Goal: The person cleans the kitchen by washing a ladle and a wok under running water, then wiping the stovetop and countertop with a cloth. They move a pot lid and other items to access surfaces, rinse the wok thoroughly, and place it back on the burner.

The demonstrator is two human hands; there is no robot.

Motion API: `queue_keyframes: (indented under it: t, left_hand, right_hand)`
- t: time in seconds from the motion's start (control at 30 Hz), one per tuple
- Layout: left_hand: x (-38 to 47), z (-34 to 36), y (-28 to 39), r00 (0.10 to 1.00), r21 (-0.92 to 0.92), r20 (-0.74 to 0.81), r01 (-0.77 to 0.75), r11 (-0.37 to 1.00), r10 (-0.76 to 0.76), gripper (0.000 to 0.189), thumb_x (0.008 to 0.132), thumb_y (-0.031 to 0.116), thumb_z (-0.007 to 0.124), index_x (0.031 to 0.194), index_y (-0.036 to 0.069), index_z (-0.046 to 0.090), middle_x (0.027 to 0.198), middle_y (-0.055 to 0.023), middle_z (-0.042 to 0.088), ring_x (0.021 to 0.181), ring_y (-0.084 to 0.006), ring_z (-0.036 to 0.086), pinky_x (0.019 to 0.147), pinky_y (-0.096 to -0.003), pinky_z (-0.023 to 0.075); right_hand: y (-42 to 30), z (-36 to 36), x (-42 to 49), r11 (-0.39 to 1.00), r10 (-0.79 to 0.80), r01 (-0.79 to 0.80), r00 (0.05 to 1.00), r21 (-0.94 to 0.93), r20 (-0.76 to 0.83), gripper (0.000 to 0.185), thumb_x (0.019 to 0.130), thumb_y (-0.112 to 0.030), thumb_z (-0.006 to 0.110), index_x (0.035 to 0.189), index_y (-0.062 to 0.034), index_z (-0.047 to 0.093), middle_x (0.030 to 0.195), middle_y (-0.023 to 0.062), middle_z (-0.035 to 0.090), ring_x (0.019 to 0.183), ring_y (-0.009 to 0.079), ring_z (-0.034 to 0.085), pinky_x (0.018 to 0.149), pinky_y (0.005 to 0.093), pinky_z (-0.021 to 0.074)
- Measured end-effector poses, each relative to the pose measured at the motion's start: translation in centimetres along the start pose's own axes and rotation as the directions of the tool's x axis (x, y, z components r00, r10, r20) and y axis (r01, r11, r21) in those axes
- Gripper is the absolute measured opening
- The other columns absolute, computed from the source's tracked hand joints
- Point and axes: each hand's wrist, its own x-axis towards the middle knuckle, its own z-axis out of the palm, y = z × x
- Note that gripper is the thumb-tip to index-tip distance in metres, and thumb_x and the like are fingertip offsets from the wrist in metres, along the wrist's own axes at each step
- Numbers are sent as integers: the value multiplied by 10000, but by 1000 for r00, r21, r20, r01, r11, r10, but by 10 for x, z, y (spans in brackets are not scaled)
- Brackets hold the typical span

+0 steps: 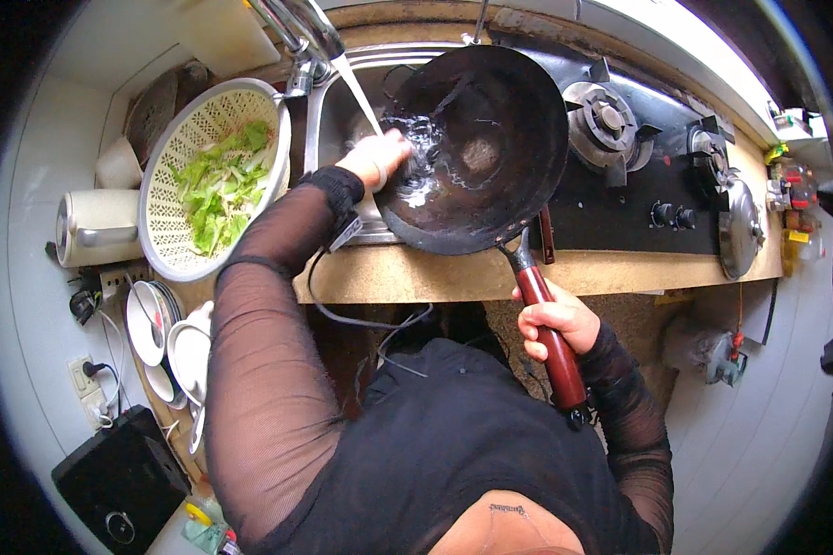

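A dark wok (486,152) is over the right part of the sink, with water swirling at its left side. My right hand (559,322) grips the dark red wok handle (562,368). My left hand (378,156) is at the wok's left rim, in the stream from the chrome faucet (312,35); its fingers are partly hidden by water, and I cannot tell if they hold anything. Left of the sink (330,125), a pale plastic colander (163,201) holds chopped leafy greens (222,187).
A gas burner (607,121) stands right of the wok, with a metal lid (739,229) beyond. An electric kettle (97,229) and stacked bowls (146,322) are at the left. A cable (361,319) hangs before the counter edge (389,277).
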Motion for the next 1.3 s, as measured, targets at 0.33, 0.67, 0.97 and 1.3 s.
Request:
queue_keyframes:
  t: [0.33, 0.67, 0.97, 1.3]
  left_hand:
    - [166, -19, 58, 536, -481, -753, -52, 875, -382, 340, 648, 112, 650, 969, 84, 542, 995, -131, 511, 966, -307, 471, 843, -366, 409]
    - [-4, 2, 24, 924, -222, 286, -193, 956, 253, 354, 671, 73, 576, 1022, 111, 545, 1032, -102, 527, 947, -302, 531, 803, -382, 445]
    - [128, 3, 36, 879, -441, -438, -30, 897, -186, 349, 713, 124, 590, 1055, 116, 523, 1101, -149, 469, 987, -342, 508, 847, -384, 435]
    - [-7, -1, 47, 772, -541, 183, -438, 718, 609, 337, 683, 91, 608, 1017, 103, 563, 951, -108, 578, 907, -256, 549, 796, -345, 447]
  right_hand:
    - [-1, 3, 1, 1000, 5, -5, 1000, 2, -11, 318, 752, -59, 520, 1025, -42, 357, 628, 78, 466, 438, 167, 463, 415, 289, 407]
    - [0, 6, 2, 1000, -7, 7, 1000, 18, -14, 314, 759, -57, 516, 1027, -45, 354, 627, 80, 461, 443, 169, 461, 419, 292, 408]
    - [0, 7, 4, 1000, -1, 2, 999, 25, -33, 318, 763, -52, 511, 1039, -41, 354, 637, 87, 461, 436, 168, 450, 415, 289, 405]
    - [2, 9, 5, 999, 8, -6, 999, 41, -50, 309, 763, -58, 516, 1033, -44, 368, 634, 77, 457, 444, 160, 446, 417, 279, 398]
